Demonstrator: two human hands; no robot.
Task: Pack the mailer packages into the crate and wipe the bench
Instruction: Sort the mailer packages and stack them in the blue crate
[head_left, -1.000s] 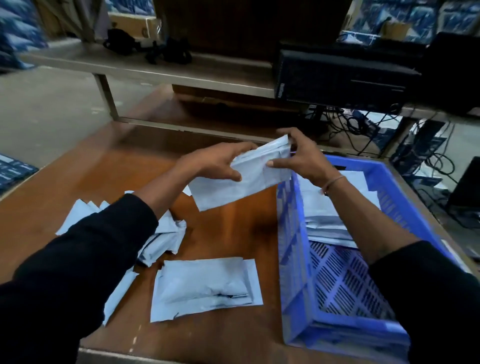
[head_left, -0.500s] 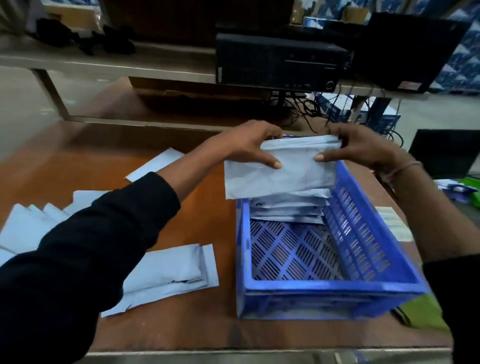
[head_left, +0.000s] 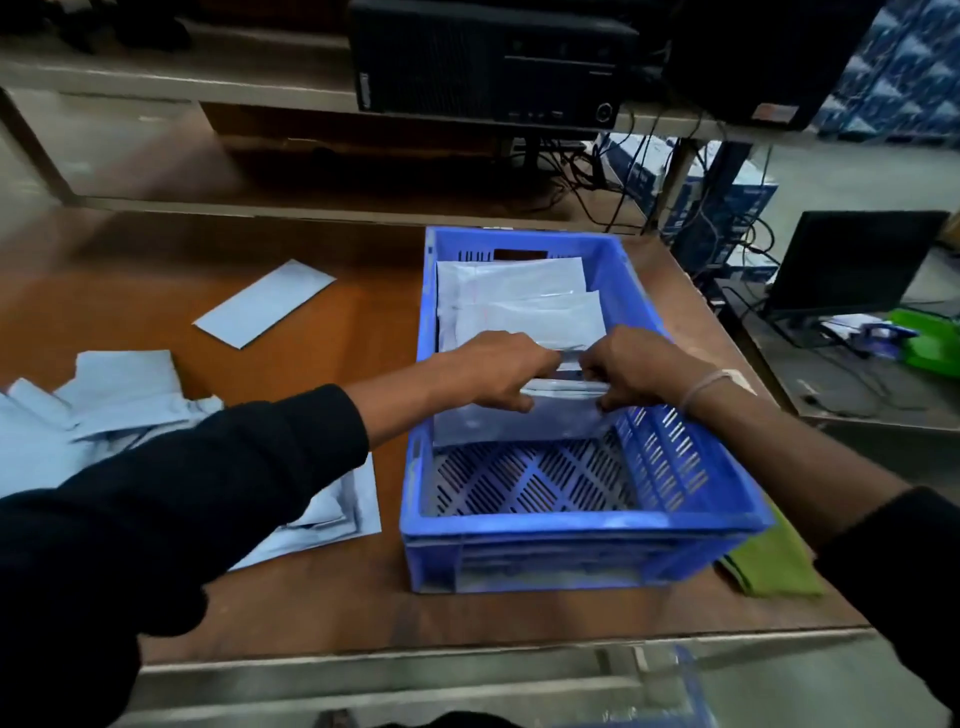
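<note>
A blue slotted crate (head_left: 582, 525) stands on the brown bench (head_left: 322, 603), with several pale mailer packages (head_left: 514, 301) stacked at its far end. Both hands are inside the crate. My left hand (head_left: 498, 369) and my right hand (head_left: 631, 369) grip the top edge of one pale mailer (head_left: 519, 423), which stands on edge against the stack. More mailers lie in a loose pile (head_left: 98, 410) at the bench's left. One flat mailer (head_left: 265, 301) lies alone farther back. Another mailer (head_left: 332, 519) shows beside my left sleeve.
A green cloth (head_left: 774, 566) lies on the bench, partly under the crate's right near corner. Beyond the bench a shelf holds a black computer case (head_left: 493, 62), with cables and a dark monitor (head_left: 852, 260) at the right. The bench's metal front edge (head_left: 467, 660) runs close below.
Both hands have carried the mailer from above the crate's far rim down into it, onto its edge by the stack. The view has shifted right, centring the crate.
</note>
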